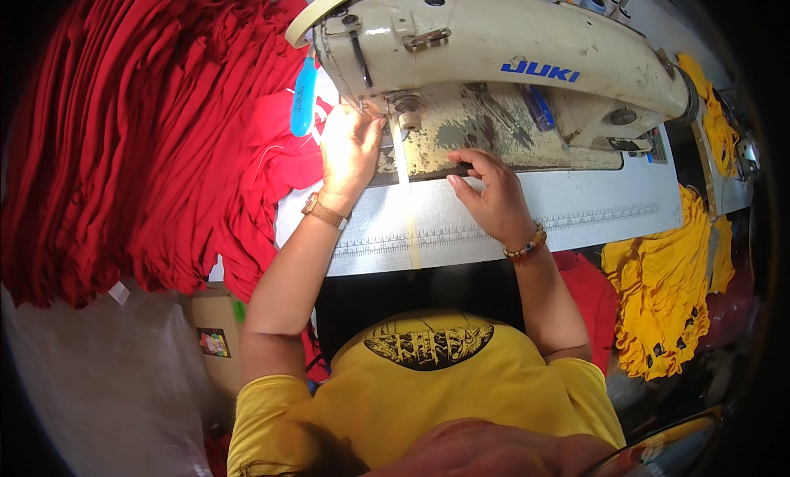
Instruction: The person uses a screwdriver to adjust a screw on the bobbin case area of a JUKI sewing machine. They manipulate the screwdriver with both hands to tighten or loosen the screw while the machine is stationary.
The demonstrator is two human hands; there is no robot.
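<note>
Here, at the industrial sewing machine [485,37], the left hand [350,144] is right in under the head, by the needle area. Its thumb and fingers bunch close together in the lamp glare; I cannot tell whether they pinch thread, tape or nothing at all. Over to the right hand [494,193]: fingers curled, thumb standing apart from the forefinger, no sign of anything in the gap. It is just above or on the front edge of the scuffed machine bed [568,153]; contact is unclear.

Between the two hands runs the narrow pale tape [403,160], from beside the needle area down over the white tabletop [469,256], across the printed ruler [576,218], to the near edge. The step looks like setting up at the needle, threading or placing the tape. If so, the next move calls for a precise left-hand fingertip grip while the right steadies the strip, both clear of the needle.

Left of it all, a great heap of red fabric [148,148], beside a blue handle [304,98]; on the right, yellow garment pieces [658,279].
</note>
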